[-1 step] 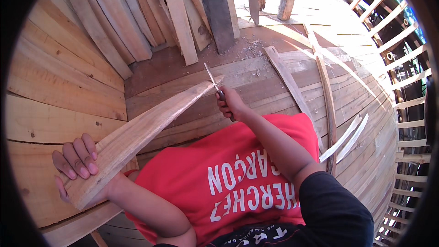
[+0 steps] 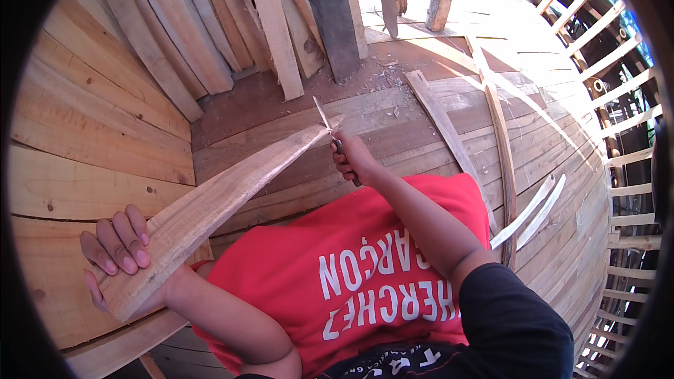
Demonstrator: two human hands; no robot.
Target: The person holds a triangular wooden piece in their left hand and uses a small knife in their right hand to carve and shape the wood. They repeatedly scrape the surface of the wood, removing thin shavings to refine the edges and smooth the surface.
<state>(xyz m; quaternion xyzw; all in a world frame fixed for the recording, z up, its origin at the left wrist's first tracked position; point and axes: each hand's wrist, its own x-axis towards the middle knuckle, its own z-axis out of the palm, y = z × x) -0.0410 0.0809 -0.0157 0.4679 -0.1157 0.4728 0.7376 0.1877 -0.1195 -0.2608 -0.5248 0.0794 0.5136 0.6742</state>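
Note:
My left hand (image 2: 121,244) is wrapped round the broad end of a long curved piece of wood (image 2: 223,200). The wood narrows as it slants up and to the right, away from me. At its narrow far end my right hand (image 2: 357,158) grips a knife (image 2: 321,111) by its dark handle. The blade points up and to the left and lies against the wood near the tip. Under the wood and my right forearm, a red cloth garment (image 2: 351,238) with white lettering covers my lap.
A plank wall (image 2: 98,126) rises at the left. Several boards (image 2: 281,35) lean at the back. Wood shavings (image 2: 397,84) are scattered on the plank floor (image 2: 562,231). Long strips (image 2: 498,133) and two pale curved slivers (image 2: 537,214) lie at the right, before a slatted railing (image 2: 628,189).

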